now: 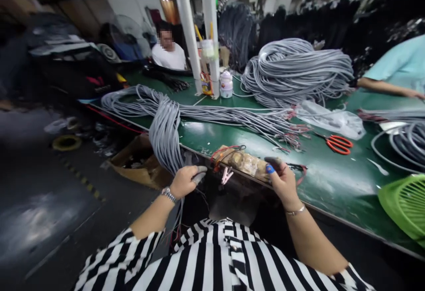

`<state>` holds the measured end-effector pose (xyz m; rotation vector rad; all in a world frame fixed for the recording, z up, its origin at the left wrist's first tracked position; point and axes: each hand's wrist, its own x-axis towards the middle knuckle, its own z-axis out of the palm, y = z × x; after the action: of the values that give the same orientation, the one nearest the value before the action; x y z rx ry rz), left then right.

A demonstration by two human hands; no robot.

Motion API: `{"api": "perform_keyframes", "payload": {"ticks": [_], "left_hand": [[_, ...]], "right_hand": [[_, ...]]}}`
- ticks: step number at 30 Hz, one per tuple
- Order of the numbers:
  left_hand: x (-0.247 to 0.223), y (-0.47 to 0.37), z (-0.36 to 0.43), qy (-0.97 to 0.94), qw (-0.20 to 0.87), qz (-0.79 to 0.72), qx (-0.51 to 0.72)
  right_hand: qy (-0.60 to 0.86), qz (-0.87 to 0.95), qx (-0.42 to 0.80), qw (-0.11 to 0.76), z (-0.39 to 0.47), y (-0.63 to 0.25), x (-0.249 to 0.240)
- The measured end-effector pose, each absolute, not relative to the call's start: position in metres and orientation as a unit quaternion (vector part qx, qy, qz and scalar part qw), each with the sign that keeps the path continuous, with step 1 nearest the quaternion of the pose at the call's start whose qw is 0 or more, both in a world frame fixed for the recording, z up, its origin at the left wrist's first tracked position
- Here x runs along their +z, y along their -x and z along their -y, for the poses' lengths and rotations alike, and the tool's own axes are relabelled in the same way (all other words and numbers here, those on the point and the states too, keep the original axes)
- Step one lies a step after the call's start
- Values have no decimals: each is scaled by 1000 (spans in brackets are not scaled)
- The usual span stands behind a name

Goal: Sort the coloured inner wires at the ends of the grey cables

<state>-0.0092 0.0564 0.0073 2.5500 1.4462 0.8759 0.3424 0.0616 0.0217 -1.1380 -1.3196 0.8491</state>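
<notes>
My left hand (187, 181) is closed, thumb against covered fingertips, in front of the table edge and beside a hanging bundle of grey cables (165, 134). Whatever it pinches, if anything, is too small to make out. My right hand (283, 179) is at the right end of a block wrapped in brown tape (247, 162). Blue tape covers its thumb, and its fingers are drawn together; their contents cannot be made out. Red and black wires (219, 156) lie at the block's left end, with a pink clip (227, 175) hanging below. Behind my right hand, a dark tool with red on it (301, 169) is partly hidden.
On the green table (335, 189) are orange-handled scissors (338, 144), a big coil of grey cable (292, 70), a plastic bag (332, 118) and a green basket (403, 207). A cardboard box (139, 162) stands below left. Two other people are across the table.
</notes>
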Motion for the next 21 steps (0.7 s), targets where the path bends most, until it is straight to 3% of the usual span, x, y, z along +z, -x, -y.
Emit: {"api": "perform_keyframes", "payload": {"ticks": [3,8,15,21], "left_hand": [[43,-3,-98,-846,-1,-447,290],[76,-39,-184,-863,-31,-474,171],[88,-76,-280,-821,-70,-565,49],[87,-82,-300,-841,-52,-537,-37]], "right_hand": [[535,594,297,522,-79,-346,20],[537,625,267,500,-81,-348,13],[511,641,271,505,-75,-343,14],[514,644,268,499,-72,-341,20]]}}
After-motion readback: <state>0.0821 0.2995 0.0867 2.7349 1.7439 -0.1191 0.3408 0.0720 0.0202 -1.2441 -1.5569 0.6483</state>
